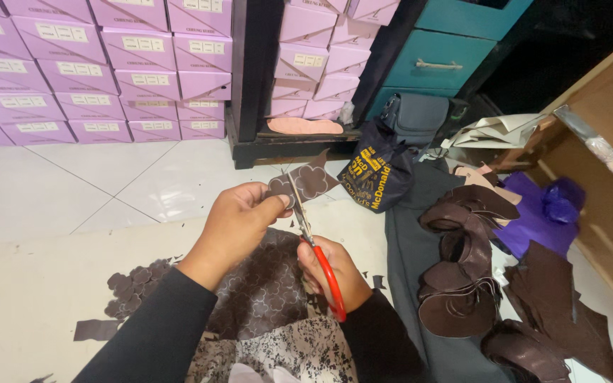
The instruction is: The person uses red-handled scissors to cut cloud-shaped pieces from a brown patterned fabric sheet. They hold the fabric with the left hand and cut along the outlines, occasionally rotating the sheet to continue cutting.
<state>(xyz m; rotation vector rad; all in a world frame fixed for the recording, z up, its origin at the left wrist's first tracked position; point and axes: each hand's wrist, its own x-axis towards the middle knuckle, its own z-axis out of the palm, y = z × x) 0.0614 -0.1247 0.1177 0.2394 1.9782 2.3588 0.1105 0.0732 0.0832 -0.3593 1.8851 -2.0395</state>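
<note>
My left hand (239,220) pinches a brown scalloped cutout (306,182); at five o'clock my right hand (331,273) grips red-handled scissors (313,245), blades partly hidden behind the piece.

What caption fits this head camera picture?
Left hand holds a brown flower-shaped piece while right hand cuts with red-handled scissors.

Boxes and a bag, that's about it

Lilac boxes (101,64) with white labels (143,43) stacked along the wall; dark printed bag (377,174) on the floor nearby.

Stacked lilac shoeboxes (108,64), teal drawers (438,64), dark printed bag (374,177) — brown leather offcuts (462,262)
</note>
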